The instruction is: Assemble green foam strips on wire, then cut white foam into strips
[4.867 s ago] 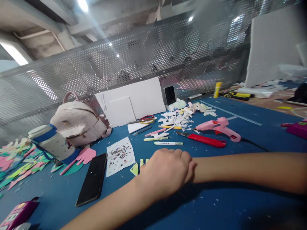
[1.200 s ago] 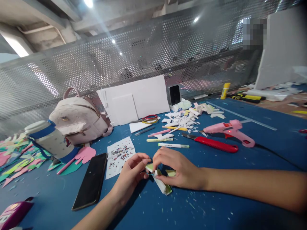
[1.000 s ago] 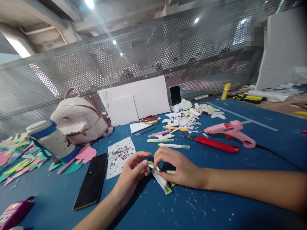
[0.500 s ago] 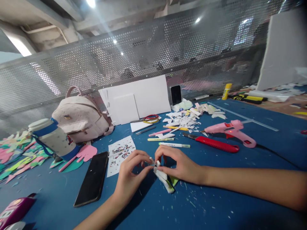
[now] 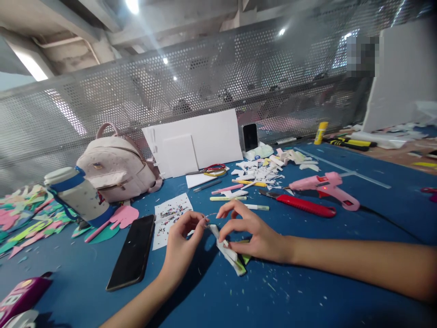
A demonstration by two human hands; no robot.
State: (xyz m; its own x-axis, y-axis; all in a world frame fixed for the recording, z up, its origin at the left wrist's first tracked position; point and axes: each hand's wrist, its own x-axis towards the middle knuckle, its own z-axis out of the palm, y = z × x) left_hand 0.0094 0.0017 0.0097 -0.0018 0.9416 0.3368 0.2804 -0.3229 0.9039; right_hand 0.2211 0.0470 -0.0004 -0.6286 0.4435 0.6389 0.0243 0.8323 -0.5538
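On the blue table (image 5: 307,282) a pink backpack (image 5: 116,171) stands closed, its contents hidden. The right hand (image 5: 254,233) clamps a folded paper piece (image 5: 230,256) lying between the 2 hands. The left hand (image 5: 182,240) pinches its fingers together just beside the upper end of the piece.

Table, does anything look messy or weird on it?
Yes. White paper scraps lie scattered behind the pens, tiny bits speckle the blue table, and the pink glue gun sits with its red light on.
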